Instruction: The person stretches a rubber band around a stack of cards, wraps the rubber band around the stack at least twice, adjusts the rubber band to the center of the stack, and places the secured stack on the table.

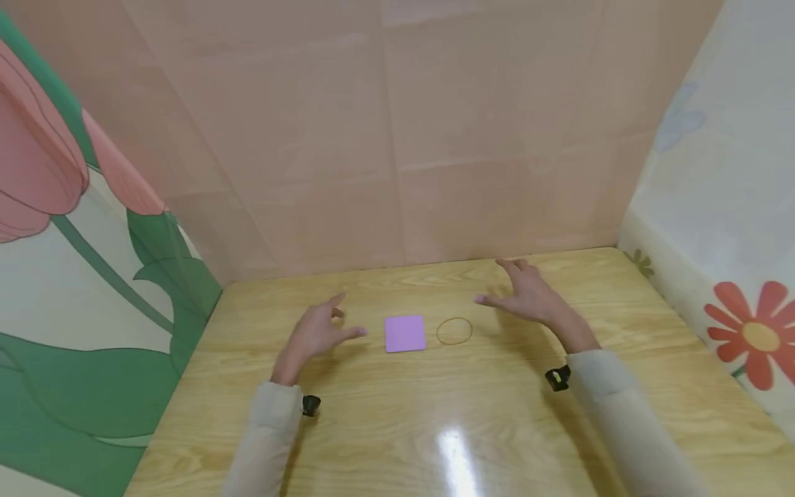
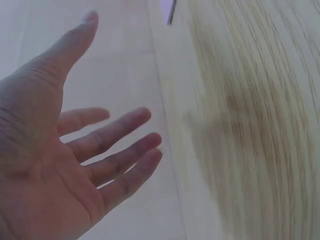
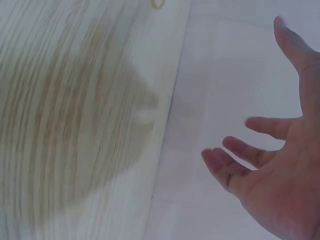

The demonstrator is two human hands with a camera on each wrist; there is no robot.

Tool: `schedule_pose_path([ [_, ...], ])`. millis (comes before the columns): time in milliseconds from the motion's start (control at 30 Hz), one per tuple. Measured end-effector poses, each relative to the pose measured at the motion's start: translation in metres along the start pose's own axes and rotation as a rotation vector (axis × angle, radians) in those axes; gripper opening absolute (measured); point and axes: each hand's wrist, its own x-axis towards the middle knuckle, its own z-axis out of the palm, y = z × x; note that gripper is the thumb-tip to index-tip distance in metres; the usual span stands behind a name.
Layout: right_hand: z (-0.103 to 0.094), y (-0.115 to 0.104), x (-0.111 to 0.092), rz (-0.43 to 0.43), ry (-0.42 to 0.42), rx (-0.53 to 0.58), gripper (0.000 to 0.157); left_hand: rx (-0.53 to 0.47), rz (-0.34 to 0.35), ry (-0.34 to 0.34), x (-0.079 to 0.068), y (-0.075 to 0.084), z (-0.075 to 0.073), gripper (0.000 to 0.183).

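Observation:
A purple square pad (image 1: 405, 334), perhaps sticky notes, lies flat on the wooden table. Just right of it rests a thin yellowish rubber band (image 1: 438, 334), spread in a loop. My left hand (image 1: 315, 331) hovers left of the pad, thumb apart from the other fingers and nothing in it. On the other side, my right hand (image 1: 529, 295) is raised beyond the rubber band to the right, also holding nothing. The left wrist view shows only a corner of the pad (image 2: 166, 9); part of the rubber band (image 3: 158, 5) appears at the top of the right wrist view.
The wood-grain table (image 1: 373, 428) ends at a pinkish draped backdrop (image 1: 397, 138). Flower-patterned panels stand at the left (image 1: 74, 290) and right (image 1: 714, 228). Each wrist bears a small black device, and light glares off the table's near part.

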Motion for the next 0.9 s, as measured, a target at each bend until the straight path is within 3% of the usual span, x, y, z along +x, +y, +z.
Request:
schedule_pose_path([
  [167, 0.006, -0.008, -0.001, -0.003, -0.019, 0.041, 0.104, -0.049, 0.004, -0.025, 0.004, 0.006, 0.007, 0.09],
  [300, 0.011, -0.014, -0.001, -0.034, -0.025, 0.071, 0.092, -0.031, 0.003, -0.014, 0.007, 0.01, 0.012, 0.085],
  [567, 0.023, -0.02, -0.002, -0.079, -0.06, 0.077, 0.065, 0.007, 0.068, -0.011, 0.016, 0.016, 0.023, 0.066],
  [900, 0.04, -0.023, 0.002, -0.106, -0.114, 0.109, 0.042, 0.039, 0.092, -0.024, 0.021, 0.021, 0.038, 0.069],
])
